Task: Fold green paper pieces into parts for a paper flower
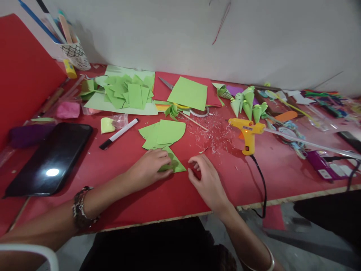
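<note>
My left hand (150, 165) lies on the red table with its fingers bent over a pointed green paper piece (177, 165), holding its left side. Part of that piece is hidden under the fingers. Close to the paper's right tip is my right hand (207, 180), its fingers curled, thumb apart, nothing visible between them. Just beyond my left hand, several cut green pieces with curved edges (169, 131) overlap in a small pile. A yellow hot glue gun (248, 131) with a clear glue stick rests on the table to the right.
At the back are green rectangles (135, 96), a large green sheet (188, 92), scissors (166, 82) and rolled green cones (248, 103). A black phone (50, 158) and marker (120, 133) lie left. A purple power strip (324, 165) sits right; the gun's cord (263, 180) hangs over the edge.
</note>
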The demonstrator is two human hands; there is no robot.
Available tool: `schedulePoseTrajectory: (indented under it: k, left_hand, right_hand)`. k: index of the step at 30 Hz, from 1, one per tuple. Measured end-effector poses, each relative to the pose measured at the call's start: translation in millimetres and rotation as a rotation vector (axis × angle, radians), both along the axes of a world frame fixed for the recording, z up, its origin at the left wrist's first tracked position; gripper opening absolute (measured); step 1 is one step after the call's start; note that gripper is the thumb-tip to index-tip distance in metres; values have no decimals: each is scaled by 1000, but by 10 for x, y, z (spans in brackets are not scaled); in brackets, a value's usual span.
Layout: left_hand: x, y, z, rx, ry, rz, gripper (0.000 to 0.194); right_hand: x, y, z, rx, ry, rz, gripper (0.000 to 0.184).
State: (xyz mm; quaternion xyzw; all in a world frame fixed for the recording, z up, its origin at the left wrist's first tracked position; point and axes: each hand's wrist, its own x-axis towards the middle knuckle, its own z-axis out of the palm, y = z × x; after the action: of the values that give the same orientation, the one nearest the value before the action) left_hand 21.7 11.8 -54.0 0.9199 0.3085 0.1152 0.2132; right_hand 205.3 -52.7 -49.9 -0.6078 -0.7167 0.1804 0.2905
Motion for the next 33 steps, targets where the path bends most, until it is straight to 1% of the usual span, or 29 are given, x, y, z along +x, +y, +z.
schedulePoseTrajectory:
  k: [2,5,8,10,16,20,22,27,29,33]
  left_hand:
    - [1,-1,8,-9,-3,1,20]
    - [2,0,17,-11,0,4,20]
    - [6,7,29,17,3,10,22]
    - [7,10,43,30,11,15,25]
    - [-26,-7,76,21,74,38,27]
    - [-44,-13,84,23,120,105,33]
    - [-38,-14,91,38,134,102,34]
    - [-17,-47,104,106,162,48,30]
    - [-20,-72,99,107,167,66,27]
    - [-34,-115,91,91,156,142,22]
  right_hand:
    - [18,-49,-13,59,-44,44,23]
    - [37,-142,-15,150,-183,144,29]
    - [48,-204,3,156,-272,276,34]
    - [49,-214,14,139,-291,315,36]
    - [36,-181,11,139,-310,314,35]
    - [26,-184,7,142,-312,302,36]
    - [25,-191,9,144,-303,297,36]
    - [30,-200,10,150,-298,293,38]
    - [30,-203,8,149,-302,288,38]
    - [26,-208,9,150,-316,282,37]
